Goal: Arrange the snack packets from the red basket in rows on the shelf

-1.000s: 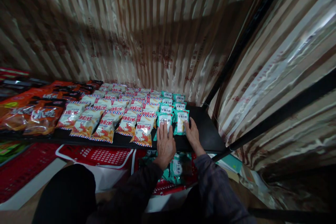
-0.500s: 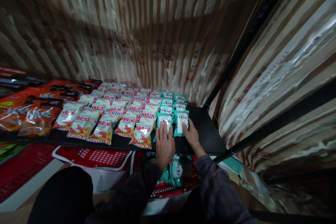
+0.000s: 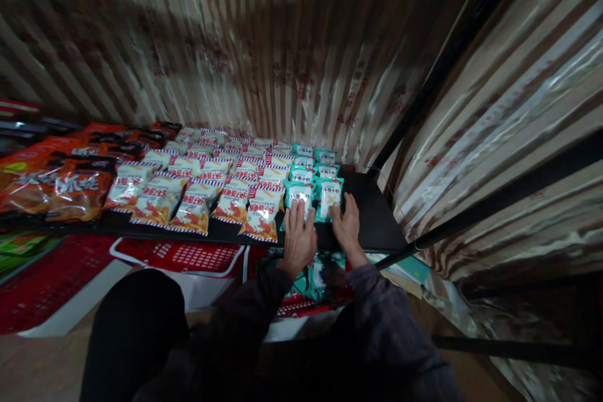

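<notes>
Two columns of small teal snack packets lie at the right part of a black shelf [image 3: 377, 217]. My left hand [image 3: 299, 235] rests its spread fingers on the lower part of the front left teal packet [image 3: 298, 193]. Beside the front right teal packet [image 3: 328, 196] is my right hand [image 3: 347, 226], its thumb at the packet's lower right edge and its fingers extended upward. Neither hand is wrapped round a packet. White-and-orange snack bags [image 3: 262, 210] lie in rows to the left of the teal ones.
Orange bags [image 3: 78, 191] fill the shelf's left side. Below it are red baskets [image 3: 188, 255], one holding teal packets [image 3: 323, 273]. A black metal post [image 3: 400, 138] rises at the right, and a striped curtain [image 3: 282, 44] hangs behind.
The view has shifted, so the shelf appears higher. My right hand's fingers are now more upright and spread beside the front right teal packet. My left hand stays on its packet.
</notes>
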`<action>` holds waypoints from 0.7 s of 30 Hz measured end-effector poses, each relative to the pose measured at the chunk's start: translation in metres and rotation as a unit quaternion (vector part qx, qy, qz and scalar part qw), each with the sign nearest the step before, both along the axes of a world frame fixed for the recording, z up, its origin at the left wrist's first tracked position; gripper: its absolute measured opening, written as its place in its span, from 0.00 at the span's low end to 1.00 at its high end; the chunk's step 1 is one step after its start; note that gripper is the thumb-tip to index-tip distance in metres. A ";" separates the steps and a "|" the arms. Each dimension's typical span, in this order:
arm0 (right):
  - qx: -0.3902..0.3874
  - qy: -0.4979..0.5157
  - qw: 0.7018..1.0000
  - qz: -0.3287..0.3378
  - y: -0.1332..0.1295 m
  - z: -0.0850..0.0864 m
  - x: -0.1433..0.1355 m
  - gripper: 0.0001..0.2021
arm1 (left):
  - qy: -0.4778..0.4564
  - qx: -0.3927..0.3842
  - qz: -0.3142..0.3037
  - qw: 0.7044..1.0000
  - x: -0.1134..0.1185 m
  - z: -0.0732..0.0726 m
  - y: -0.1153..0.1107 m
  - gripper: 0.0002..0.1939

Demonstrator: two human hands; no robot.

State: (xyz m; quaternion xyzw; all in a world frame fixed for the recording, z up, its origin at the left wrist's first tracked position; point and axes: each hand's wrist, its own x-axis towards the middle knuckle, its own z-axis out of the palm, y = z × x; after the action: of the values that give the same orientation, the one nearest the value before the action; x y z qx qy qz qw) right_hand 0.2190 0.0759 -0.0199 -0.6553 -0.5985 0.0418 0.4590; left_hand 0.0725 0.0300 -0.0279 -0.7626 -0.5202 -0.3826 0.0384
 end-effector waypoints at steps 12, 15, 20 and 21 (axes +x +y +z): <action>-0.145 -0.032 0.957 0.248 -0.133 -0.056 -0.044 0.15 | 0.022 -0.222 -0.157 0.962 -0.055 -0.072 -0.089 0.26; -0.244 -0.083 0.925 0.281 -0.133 -0.074 -0.046 0.16 | 0.059 -0.326 -0.058 0.942 -0.059 -0.089 -0.093 0.28; -0.285 -0.114 0.905 0.295 -0.129 -0.079 -0.054 0.18 | 0.079 -0.367 -0.019 0.927 -0.059 -0.091 -0.092 0.25; -0.292 -0.118 0.902 0.296 -0.130 -0.079 -0.055 0.18 | 0.080 -0.371 -0.025 0.925 -0.059 -0.090 -0.093 0.25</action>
State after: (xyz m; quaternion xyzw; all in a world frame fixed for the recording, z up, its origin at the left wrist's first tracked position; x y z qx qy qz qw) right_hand 0.1636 -0.0540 -0.0988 -0.5522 -0.7758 0.2713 0.1401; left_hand 0.0139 -0.0629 -0.1181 -0.7630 -0.6011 -0.1006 -0.2153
